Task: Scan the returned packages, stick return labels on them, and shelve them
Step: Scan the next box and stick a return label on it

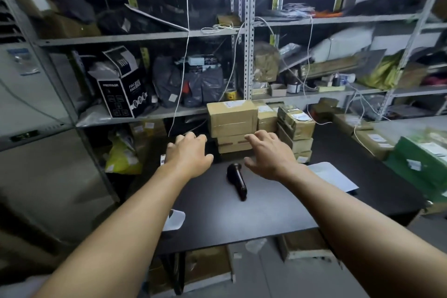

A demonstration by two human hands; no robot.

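Both hands, left (188,155) and right (268,155), reach forward empty, fingers spread, over the scanner (238,181)

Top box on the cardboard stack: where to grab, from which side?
Take the top box by its left and right side faces, one hand each, approaching from the front. It is wide and blocky, its near face is toward the person, and the left hand and right hand are open, flanking it.

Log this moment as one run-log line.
left hand: open, reaching | right hand: open, reaching | target: box stack | scanner: on table, untouched
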